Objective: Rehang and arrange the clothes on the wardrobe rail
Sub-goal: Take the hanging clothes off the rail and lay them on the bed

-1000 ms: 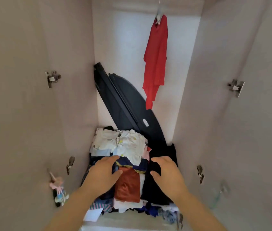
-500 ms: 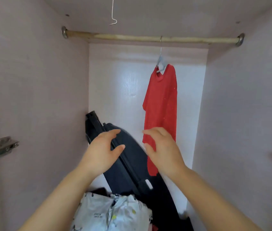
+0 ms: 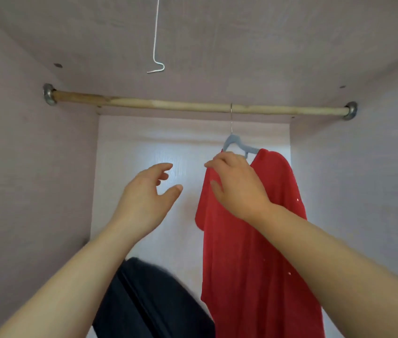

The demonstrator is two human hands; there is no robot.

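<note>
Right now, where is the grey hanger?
In the head view, the grey hanger hangs right of centre on the rail, carrying the red garment, just above the right hand.

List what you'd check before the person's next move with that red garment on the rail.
1. The hanger hooks over the rail: ok.
2. The red garment sits evenly on the hanger: cannot tell; the right hand covers one shoulder.
3. The right hand has a firm grip: cannot tell; its fingers lie at the garment's shoulder, but the contact is hidden.
4. The left hand is free to help: ok; it is open and holds nothing.
5. There is room on the rail beside the hanger: ok; the rail is bare on both sides.
</note>
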